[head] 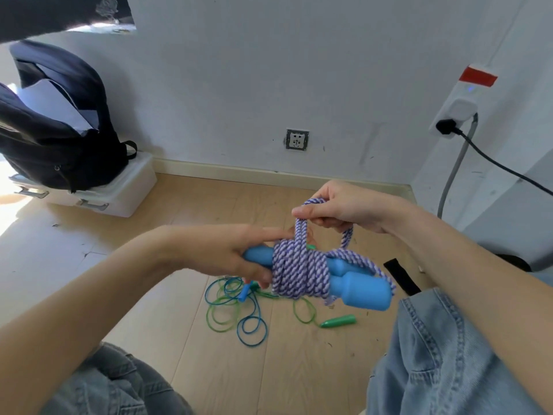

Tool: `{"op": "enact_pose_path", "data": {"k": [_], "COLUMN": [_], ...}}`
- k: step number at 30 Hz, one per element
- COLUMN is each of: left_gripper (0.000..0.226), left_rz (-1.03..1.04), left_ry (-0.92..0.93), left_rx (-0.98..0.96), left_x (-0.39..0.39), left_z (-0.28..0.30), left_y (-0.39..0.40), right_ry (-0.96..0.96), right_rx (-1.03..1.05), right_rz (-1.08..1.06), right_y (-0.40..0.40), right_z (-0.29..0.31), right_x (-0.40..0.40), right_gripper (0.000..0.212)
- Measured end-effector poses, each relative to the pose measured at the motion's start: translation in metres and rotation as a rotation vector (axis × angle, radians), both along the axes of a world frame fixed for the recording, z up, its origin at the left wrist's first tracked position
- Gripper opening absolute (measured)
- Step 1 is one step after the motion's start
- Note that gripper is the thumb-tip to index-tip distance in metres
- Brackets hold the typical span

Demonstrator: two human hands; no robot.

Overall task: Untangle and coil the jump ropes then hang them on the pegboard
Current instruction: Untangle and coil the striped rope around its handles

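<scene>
Purple-white jump rope (299,271) wound around blue handles (362,287); left hand (236,253) grips handles to steady the bundle, right hand (338,209) pinches the loop, likely for hanging. Thin ropes (236,307) tangled on floor (167,235).

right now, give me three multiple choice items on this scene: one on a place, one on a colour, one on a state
1. Where do the thin ropes lie?
A. on the floor
B. on the backpack
C. on a peg

2. What colour are the handles of the braided rope?
A. red
B. blue
C. black

3. What is the right hand doing?
A. hanging idle
B. pinching a rope loop
C. pressing the floor

Key: A, they sprawl tangled on the wood floor; B, both handles are light blue; C is wrong, B: its fingers pinch a loop above the coil while the left hand holds the handles.
</scene>
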State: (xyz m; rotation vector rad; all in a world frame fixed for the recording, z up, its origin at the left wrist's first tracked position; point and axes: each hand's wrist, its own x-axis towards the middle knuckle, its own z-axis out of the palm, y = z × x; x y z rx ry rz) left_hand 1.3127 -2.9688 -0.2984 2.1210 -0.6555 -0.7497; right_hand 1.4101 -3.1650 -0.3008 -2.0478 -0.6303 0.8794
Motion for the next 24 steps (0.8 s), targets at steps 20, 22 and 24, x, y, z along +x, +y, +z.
{"op": "enact_pose_path", "data": {"k": [20,22,24], "left_gripper": [0.041,0.044,0.046], "left_rz": [0.907,0.858,0.759], "left_ry": [-0.166,-0.275,-0.365], "left_rx": [-0.108,0.1,0.345], "left_x": [0.023,0.021,0.017], "left_z": [-0.017,-0.019,-0.023], "left_y": [0.02,0.019,0.012], "right_ry": [0.182,0.186,0.171], "right_rx": [0.15,0.151,0.144], "right_rz": [0.042,0.039,0.016], "right_y": [0.002,0.001,0.002], "right_z": [-0.005,-0.005,-0.004], "right_x": [-0.014,-0.013,-0.011], "right_gripper": [0.049,0.049,0.049]}}
